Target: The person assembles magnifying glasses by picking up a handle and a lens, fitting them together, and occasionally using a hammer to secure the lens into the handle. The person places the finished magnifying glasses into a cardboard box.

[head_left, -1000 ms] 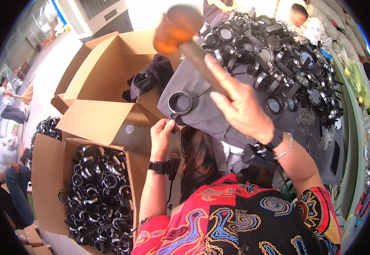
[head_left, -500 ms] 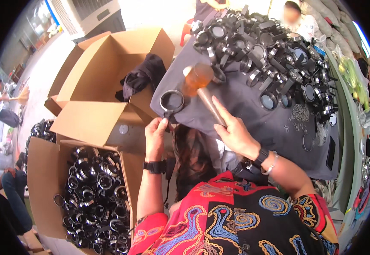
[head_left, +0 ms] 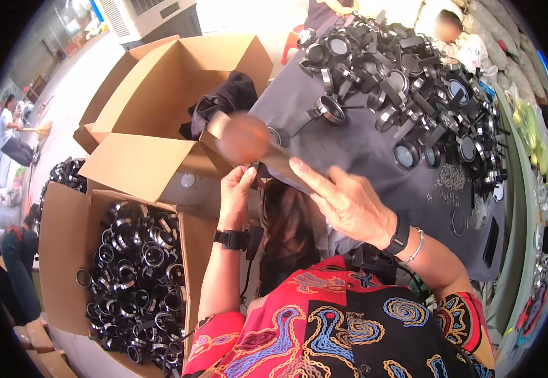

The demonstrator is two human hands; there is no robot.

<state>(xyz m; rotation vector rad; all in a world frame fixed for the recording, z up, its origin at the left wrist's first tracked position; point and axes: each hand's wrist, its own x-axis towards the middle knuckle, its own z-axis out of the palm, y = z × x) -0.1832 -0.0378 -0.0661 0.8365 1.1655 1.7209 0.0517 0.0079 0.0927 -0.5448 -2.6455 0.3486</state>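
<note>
My left hand pinches the short black handle of a round metal ring at the left edge of the cloth-covered table. Most of that ring is hidden behind the blurred, brownish head of a mallet. My right hand is closed round the mallet's handle, with the index finger laid along it. Another handled ring lies alone on the dark cloth beyond the mallet. A large heap of similar black and silver handled rings covers the far side of the table.
An open carton full of black and silver rings stands at lower left. Behind it, a larger carton has dark fabric over its edge. Small metal bits and a dark flat phone-like object lie at the table's right. Other people are farther off.
The mallet has swung left and toward me, and its head now covers most of the ring. My left hand keeps its grip, while the whole view has shifted slightly.
</note>
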